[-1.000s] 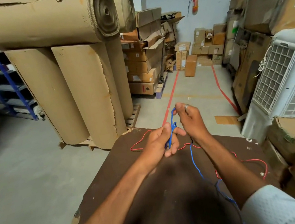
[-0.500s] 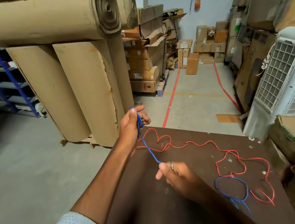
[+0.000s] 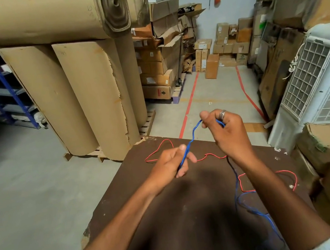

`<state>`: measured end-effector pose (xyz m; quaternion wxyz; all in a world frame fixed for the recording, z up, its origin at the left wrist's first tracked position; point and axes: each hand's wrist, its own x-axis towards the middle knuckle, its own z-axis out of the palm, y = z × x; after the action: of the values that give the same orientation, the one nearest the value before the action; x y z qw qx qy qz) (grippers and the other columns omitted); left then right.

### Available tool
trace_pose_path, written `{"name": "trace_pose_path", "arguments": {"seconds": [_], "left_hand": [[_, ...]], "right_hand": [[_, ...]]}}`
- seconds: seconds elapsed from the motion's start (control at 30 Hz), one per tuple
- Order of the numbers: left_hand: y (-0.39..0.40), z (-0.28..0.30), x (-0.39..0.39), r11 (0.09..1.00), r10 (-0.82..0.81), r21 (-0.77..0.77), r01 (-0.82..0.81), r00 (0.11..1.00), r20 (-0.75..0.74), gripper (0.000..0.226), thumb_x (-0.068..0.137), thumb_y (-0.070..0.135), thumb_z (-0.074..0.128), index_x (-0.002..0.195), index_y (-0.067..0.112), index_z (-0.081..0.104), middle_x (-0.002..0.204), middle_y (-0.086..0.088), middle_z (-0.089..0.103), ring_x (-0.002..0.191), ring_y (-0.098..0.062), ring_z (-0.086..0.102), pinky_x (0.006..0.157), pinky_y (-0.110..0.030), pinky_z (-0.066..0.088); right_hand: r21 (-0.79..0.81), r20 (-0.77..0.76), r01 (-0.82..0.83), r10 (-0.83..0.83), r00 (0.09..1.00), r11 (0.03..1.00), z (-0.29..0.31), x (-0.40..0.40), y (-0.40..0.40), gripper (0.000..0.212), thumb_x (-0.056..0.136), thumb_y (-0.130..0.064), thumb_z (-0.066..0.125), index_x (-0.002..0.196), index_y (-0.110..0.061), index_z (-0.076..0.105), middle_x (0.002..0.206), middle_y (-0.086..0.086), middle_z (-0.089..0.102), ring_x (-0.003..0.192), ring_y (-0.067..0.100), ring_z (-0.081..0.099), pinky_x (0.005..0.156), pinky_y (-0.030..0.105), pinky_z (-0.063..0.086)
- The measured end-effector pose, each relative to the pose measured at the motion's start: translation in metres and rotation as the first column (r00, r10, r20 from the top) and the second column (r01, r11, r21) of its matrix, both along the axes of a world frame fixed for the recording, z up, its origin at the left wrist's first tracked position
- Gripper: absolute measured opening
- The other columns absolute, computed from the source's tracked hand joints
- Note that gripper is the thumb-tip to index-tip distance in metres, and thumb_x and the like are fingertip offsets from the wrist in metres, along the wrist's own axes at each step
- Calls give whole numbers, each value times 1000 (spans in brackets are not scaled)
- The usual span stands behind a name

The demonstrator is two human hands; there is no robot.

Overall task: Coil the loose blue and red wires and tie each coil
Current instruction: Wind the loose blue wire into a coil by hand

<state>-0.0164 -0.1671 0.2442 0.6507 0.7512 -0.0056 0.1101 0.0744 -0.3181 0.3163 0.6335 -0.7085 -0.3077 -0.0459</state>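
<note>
My left hand (image 3: 168,163) grips bunched blue wire (image 3: 192,140); right hand (image 3: 225,129) pinches same wire above table (image 3: 127,193) far edge. Blue tail trails loose near right. Red wire (image 3: 211,156) sprawled on table, untouched. Judge: blue coil barely begun, nothing tied.

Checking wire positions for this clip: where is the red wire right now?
In the head view the red wire lies loose on the brown table, running from the far edge behind both hands to the right side; neither hand holds it.
</note>
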Motion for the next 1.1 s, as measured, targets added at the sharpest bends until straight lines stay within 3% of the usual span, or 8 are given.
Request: {"name": "trace_pose_path", "arguments": {"seconds": [0.13,0.3,0.53,0.7,0.83,0.93,1.0,1.1], "left_hand": [[-11,11,0,963,-57,-262,57,998,8,57,107,44,31,78,7,62,40,2,32,41,-13,25,46,-23,27],[-6,31,10,849,-84,-516,114,993,82,55,109,39,26,83,1,55,38,5,27,34,-6,21,39,-20,18],[31,43,26,774,233,-627,-84,959,159,47,109,37,30,111,1,59,51,2,43,44,-8,36,48,-23,32],[53,37,30,765,388,-600,-234,911,139,49,109,32,34,132,-9,50,61,2,55,53,-7,46,57,-21,41],[65,30,33,841,471,-373,-391,869,152,39,110,31,34,119,6,62,69,3,63,62,-11,54,66,-26,48],[69,20,30,887,461,-95,-451,873,161,46,110,31,33,86,10,66,67,3,64,73,-11,60,76,-35,49],[65,12,24,914,397,27,-404,908,136,50,110,32,33,79,11,66,65,-2,61,78,-14,60,75,-35,47],[47,1,16,958,275,72,-279,959,66,46,110,30,32,92,10,69,64,-8,54,62,-16,52,63,-26,43]], "right_hand": [[19,-143,19,-16,990,1000,-24,40,12,32,93,-35,67,73,-11,59,43,-16,44,40,1,37,46,10,30],[-5,-409,-243,220,886,970,-81,30,30,31,103,-32,51,76,-21,62,55,1,39,41,7,28,40,20,24],[51,-510,-470,428,747,881,-109,-35,28,34,107,-27,40,99,-2,62,62,-2,44,36,6,27,36,15,24],[-34,-452,-528,458,765,848,-104,-65,15,42,99,-42,43,103,-8,68,55,-2,50,37,8,35,39,21,35],[-118,-457,-556,452,766,823,-97,-95,-1,40,95,-42,44,105,-12,68,59,-6,50,43,5,42,46,21,40],[-332,-230,-438,379,896,835,-75,-101,-11,35,94,-45,46,96,-21,71,61,-8,56,58,2,53,63,20,44],[-386,-28,-298,311,950,873,-49,-94,-15,30,99,-38,51,88,-20,72,69,-15,65,69,-2,60,73,15,43],[-312,123,-124,169,978,942,-5,-74,-15,34,103,-23,54,75,-12,70,51,-22,54,52,-5,51,58,9,32]]}}
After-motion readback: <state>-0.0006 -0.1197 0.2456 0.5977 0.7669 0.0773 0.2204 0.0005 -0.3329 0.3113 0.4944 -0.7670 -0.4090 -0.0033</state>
